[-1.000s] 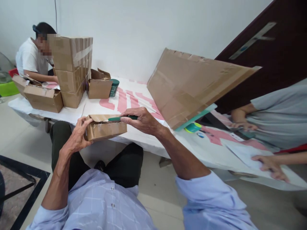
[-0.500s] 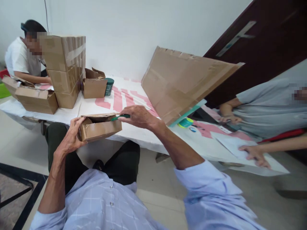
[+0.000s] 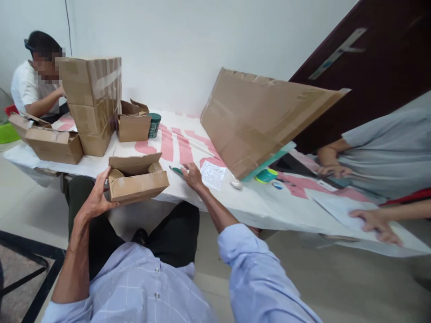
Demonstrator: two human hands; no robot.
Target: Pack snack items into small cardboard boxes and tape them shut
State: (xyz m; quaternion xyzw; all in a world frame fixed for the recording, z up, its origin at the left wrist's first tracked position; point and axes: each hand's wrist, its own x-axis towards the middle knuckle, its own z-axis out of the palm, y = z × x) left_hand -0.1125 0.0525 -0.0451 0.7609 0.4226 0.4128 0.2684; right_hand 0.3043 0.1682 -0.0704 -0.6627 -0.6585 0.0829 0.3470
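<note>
My left hand (image 3: 97, 195) is closed on the left end of a small cardboard box (image 3: 141, 187), its thumb below and fingers up the side. The box's top flap stands raised, and its inside is in shadow. Right of the box, at table height, my right hand (image 3: 193, 176) has its fingers around the end of a green utility knife (image 3: 175, 170). The knife points left toward the box. Beside that hand lies a white sheet with a dense grey pattern (image 3: 213, 175).
Stacked taped cartons (image 3: 90, 105) stand at left, with open boxes (image 3: 54, 146) near them. A dark green tub (image 3: 154, 125) sits behind. A large cardboard panel (image 3: 266, 121) leans at right, near a tape roll (image 3: 266, 175). People sit at both ends of the table (image 3: 262, 204).
My right hand has moved the knife away from the box, rightward and down to the table. The box's flap now stands higher. The patterned sheet has come into sight.
</note>
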